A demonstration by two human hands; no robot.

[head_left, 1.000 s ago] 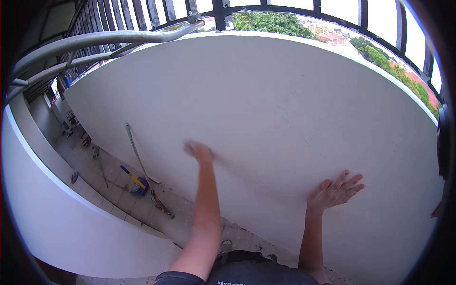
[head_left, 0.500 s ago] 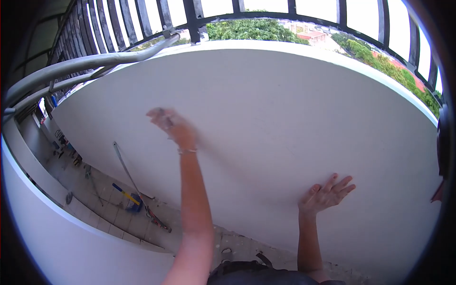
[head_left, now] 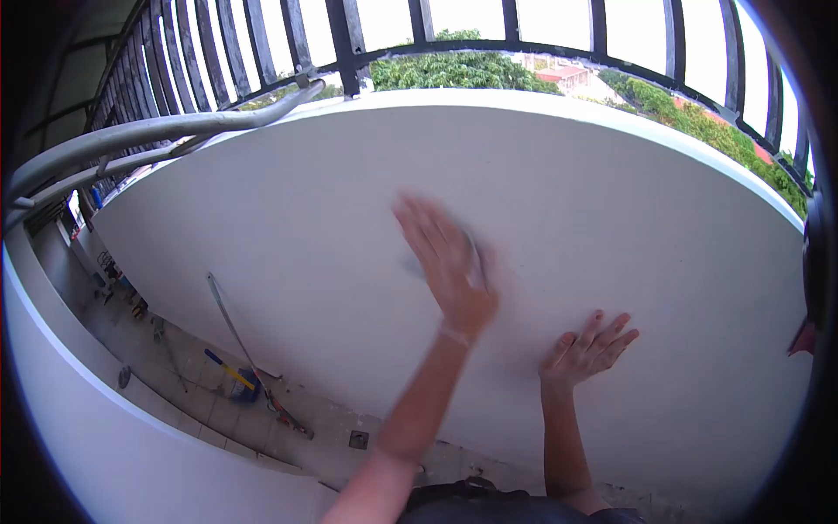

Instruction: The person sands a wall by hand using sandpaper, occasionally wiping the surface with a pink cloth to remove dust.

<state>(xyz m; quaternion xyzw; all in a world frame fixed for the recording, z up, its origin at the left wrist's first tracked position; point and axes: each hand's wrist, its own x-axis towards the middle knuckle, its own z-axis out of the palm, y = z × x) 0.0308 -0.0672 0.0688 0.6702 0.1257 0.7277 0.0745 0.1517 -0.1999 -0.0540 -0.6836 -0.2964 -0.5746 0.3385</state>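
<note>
Outdoors, pale wall point(head_left: 663, 236), blurred left fingers point(head_left: 429, 234) outstretched, right fingers point(head_left: 594, 328) spread, tiled floor point(head_left: 332, 420) below

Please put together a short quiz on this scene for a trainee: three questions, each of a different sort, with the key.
1. True or false: the left hand is higher on the white wall than the right hand.
2. What runs along the top of the wall?
A) a row of flowerpots
B) a dark railing
C) a wooden shelf
3. Fill in: on the floor, beside the long pole, is a tool whose handle is yellow and ____.
Key: 1 true; 2 B; 3 blue.
</note>
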